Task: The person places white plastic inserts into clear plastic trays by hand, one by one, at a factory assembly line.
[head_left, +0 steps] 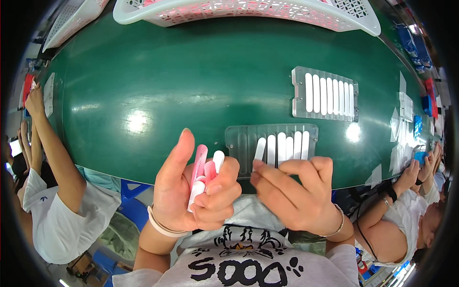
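Left hand [191, 191] clenched on loose sticks [205, 174]; right fingers [267, 174] pinch one over tray [239, 143]; bundle may slip.

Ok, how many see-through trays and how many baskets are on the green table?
Clear trays: 2 (near tray, far tray)
Baskets: 2 (pinkish basket, white basket)
Total: 4

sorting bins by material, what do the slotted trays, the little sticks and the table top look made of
Near slotted tray: looks like clear, frosted plastic, since the green shows through it. Far tray looks the same.
White sticks in the slots and the pink and white sticks in the left hand: probably smooth, opaque plastic with rounded ends.
Table top: a green, glossy surface with lamp glare; the material is unclear.
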`<state>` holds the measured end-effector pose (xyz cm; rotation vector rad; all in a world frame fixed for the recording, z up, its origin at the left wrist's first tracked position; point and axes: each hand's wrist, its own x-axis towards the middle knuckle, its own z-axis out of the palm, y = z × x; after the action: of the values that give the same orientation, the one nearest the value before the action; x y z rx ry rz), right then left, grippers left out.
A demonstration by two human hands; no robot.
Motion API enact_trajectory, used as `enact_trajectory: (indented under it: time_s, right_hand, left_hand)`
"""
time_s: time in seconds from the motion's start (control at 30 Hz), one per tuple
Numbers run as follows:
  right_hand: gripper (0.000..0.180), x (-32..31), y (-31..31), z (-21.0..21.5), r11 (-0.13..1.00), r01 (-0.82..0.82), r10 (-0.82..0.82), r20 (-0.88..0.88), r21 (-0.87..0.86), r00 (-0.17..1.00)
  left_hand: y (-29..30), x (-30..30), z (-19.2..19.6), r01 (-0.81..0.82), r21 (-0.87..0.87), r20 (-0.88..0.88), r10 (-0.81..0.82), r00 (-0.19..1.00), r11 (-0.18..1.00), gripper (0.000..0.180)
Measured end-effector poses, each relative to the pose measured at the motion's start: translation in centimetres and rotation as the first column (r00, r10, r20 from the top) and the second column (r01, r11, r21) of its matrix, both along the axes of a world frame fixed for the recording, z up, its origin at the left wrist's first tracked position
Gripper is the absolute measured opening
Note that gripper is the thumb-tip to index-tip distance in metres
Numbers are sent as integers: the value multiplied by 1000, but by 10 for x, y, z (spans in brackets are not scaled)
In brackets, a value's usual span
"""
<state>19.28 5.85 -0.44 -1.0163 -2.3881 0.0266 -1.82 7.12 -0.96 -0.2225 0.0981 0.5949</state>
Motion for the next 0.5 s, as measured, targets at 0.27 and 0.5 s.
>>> enact_trajectory:
  time_s: [0.27,0.5]
  right_hand:
    - [23,4,1,-1,996,82,-79,76,-40,994]
    - [26,6,20,25,938,15,-104,-239,-347,966]
  left_hand:
    - [0,-1,3,48,78,-147,-36,989,996,34]
    - [-1,4,1,94,-6,-131,-94,987,996,31]
